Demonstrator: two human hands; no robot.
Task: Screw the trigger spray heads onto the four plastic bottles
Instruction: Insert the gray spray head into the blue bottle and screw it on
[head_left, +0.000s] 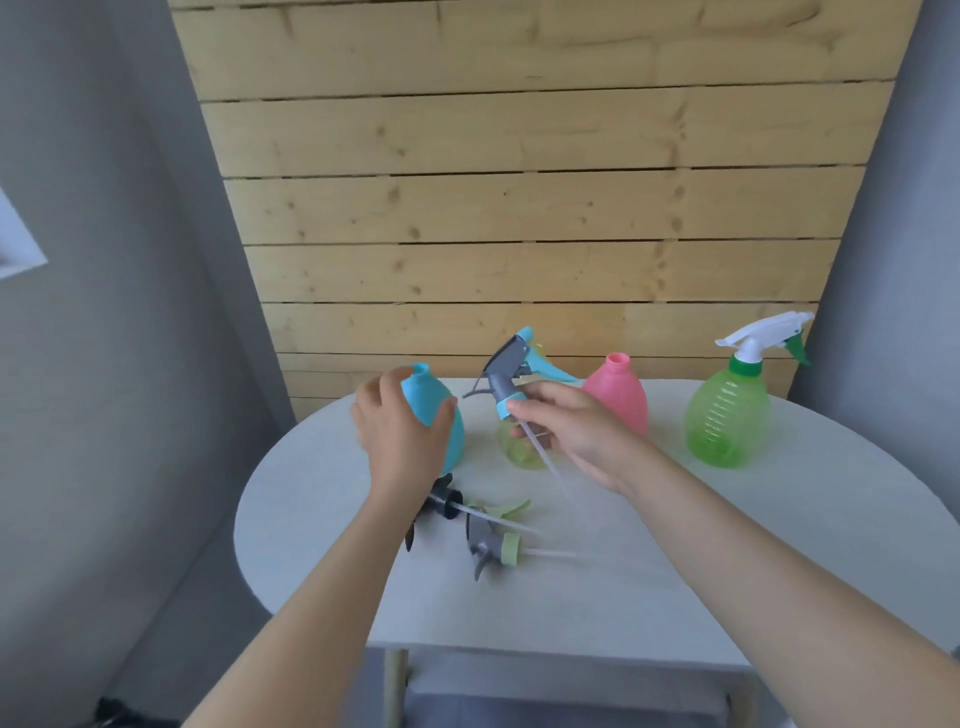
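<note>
My left hand (397, 434) grips the blue bottle (441, 410), which stands open-necked at the table's left. My right hand (571, 431) holds a grey and blue trigger spray head (511, 374) by its collar, above the table and just right of the blue bottle's neck; its clear dip tube (550, 467) slants down toward me. Behind that hand stands a small yellow-green bottle (522, 449), partly hidden. A pink bottle (621, 397) stands open-necked to its right. The large green bottle (727, 421) at far right carries a white and green spray head (763, 338).
Two loose spray heads lie near the table's front: a dark one (441, 501) partly under my left wrist and a grey one with a pale green collar (493, 545). The round white table (779, 545) stands against a wooden plank wall (519, 208).
</note>
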